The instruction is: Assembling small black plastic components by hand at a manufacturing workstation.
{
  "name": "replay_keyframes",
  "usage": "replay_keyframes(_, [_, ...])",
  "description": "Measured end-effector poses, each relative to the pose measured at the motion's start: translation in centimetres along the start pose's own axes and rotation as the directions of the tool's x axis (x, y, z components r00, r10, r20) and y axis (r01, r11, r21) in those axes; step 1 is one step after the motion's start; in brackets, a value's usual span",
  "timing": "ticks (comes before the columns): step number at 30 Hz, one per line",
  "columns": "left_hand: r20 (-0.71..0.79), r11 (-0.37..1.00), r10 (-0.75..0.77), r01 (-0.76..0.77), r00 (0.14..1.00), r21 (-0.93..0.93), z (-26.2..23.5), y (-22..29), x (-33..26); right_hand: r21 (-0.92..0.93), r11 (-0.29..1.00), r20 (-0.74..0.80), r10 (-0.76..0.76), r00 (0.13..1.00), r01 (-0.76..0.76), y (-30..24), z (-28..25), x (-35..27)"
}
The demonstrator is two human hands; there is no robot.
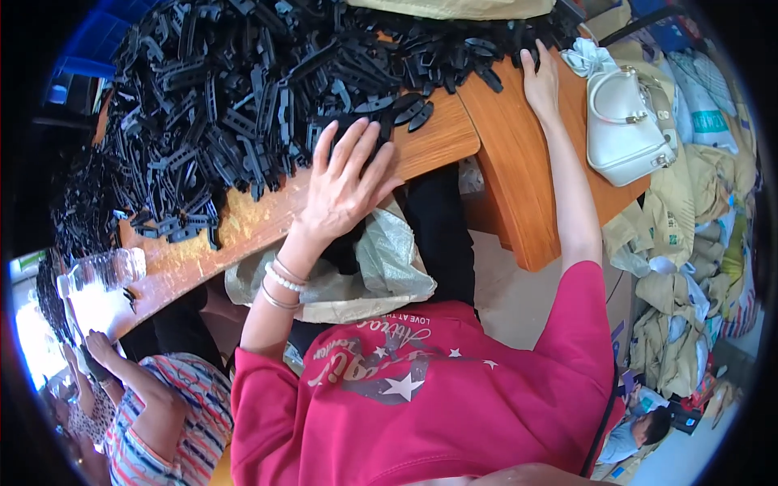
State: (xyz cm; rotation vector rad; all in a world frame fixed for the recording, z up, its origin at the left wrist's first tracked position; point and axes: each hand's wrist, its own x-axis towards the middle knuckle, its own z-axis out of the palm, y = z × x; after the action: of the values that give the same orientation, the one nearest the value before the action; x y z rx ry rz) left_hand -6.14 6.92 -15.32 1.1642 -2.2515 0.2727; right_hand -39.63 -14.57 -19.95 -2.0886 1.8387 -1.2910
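A large heap of black plastic parts covers the far and left side of the wooden table. My left hand is open, its fingers spread over the heap's near edge and touching parts there. Bracelets circle that wrist. Farther right, my right hand stretches to the far part of the table, with thumb and fingers apart next to black pieces. Some of its fingertips blend into the dark pile. Below the table edge, a pale woven sack hangs open over my lap, with something dark inside.
A white handbag stands on the right end of the table. Beyond it lie piled sacks. A clear plastic container sits at the left, near a co-worker in a striped top. Another sack lies at the far edge.
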Motion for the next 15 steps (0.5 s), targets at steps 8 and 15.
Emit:
replay_keyframes(8, [0.087, 0.995, 0.096, -0.099, 0.992, 0.02, 3.2, 2.1, 3.1, 0.213, 0.961, -0.09, 0.201, 0.976, -0.178, -1.0, 2.8, 3.2])
replay_keyframes(15, [0.119, 0.991, -0.057, 0.041, 0.991, 0.13, 4.1, 3.8, 5.0, 0.23, 0.955, -0.248, 0.243, 0.938, -0.187, -5.7, 5.7, 0.7])
